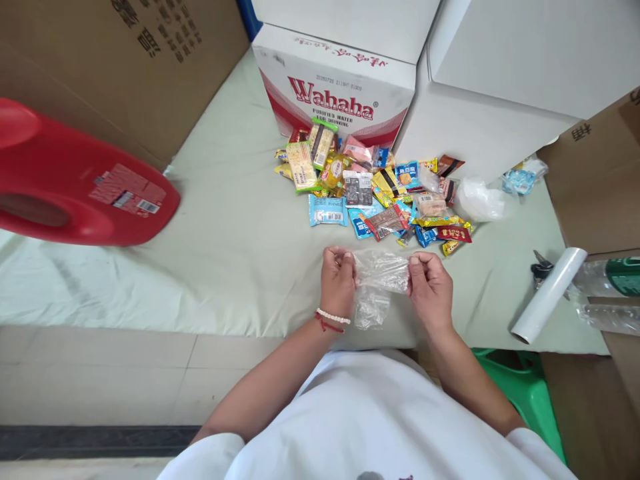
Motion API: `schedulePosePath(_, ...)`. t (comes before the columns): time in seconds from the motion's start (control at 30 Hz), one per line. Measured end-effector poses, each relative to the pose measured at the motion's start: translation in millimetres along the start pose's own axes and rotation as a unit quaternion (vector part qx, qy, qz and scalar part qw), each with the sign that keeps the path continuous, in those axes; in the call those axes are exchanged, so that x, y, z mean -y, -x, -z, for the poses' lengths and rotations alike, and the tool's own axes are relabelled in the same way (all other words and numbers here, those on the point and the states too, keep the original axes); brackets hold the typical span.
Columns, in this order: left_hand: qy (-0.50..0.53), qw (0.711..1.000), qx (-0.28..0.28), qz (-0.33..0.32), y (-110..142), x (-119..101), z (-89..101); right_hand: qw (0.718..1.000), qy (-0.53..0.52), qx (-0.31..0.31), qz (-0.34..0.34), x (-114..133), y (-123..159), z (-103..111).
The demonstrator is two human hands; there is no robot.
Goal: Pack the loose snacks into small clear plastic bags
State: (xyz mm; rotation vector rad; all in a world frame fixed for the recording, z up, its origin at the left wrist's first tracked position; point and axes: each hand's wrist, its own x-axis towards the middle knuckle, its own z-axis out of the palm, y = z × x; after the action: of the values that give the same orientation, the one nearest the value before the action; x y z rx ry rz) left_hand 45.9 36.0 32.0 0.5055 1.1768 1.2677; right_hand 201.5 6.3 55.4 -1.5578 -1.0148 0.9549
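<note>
A clear plastic bag (383, 270) is stretched between my two hands, just over the near part of the table. My left hand (338, 280), with a white beaded bracelet and a red cord at its wrist, pinches the bag's left side. On the right side, my right hand (431, 283) grips it between thumb and fingers. A second piece of clear plastic (373, 309) shows directly below; whether it is joined to the bag I cannot tell. Beyond my hands lies a pile of wrapped snacks (359, 189) in many colours.
Behind the snacks stands a white and red Wahaha carton (335, 93). A red jug (85, 180) is at the left. On the right are a bundle of white plastic (483, 200), a roll of film (549, 295), scissors (541, 269) and clear bottles (597, 277). A green stool (533, 393) sits below.
</note>
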Motion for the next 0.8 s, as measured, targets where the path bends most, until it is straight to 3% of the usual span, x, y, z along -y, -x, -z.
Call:
schedulePosePath(0.13,-0.061,0.997,0.014,-0.055,-3.0,2.0,7.1,0.996,-0.074,0.019,-0.046,-0.1,-6.2,5.7)
schedulePosePath(0.23,-0.062,0.997,0.034,-0.037,-0.9,1.0,10.8,0.990,-0.117,0.027,-0.078,-1.2,-8.6,10.2)
schedulePosePath(0.37,-0.051,0.997,0.047,-0.016,4.3,-1.4,10.2,0.988,-0.129,0.048,-0.072,-1.0,-9.7,13.4)
schedulePosePath(0.67,-0.089,0.990,0.098,-0.052,5.6,-7.5,10.4,0.972,-0.196,0.096,-0.090,18.4,-19.2,22.9)
schedulePosePath(0.73,-0.121,0.985,0.066,-0.100,0.7,-11.0,11.7,0.969,-0.206,0.097,-0.097,23.3,-19.3,25.6)
schedulePosePath(0.8,-0.167,0.965,-0.014,-0.203,1.0,-17.1,13.4,0.966,-0.218,0.093,-0.105,27.5,-16.7,26.7)
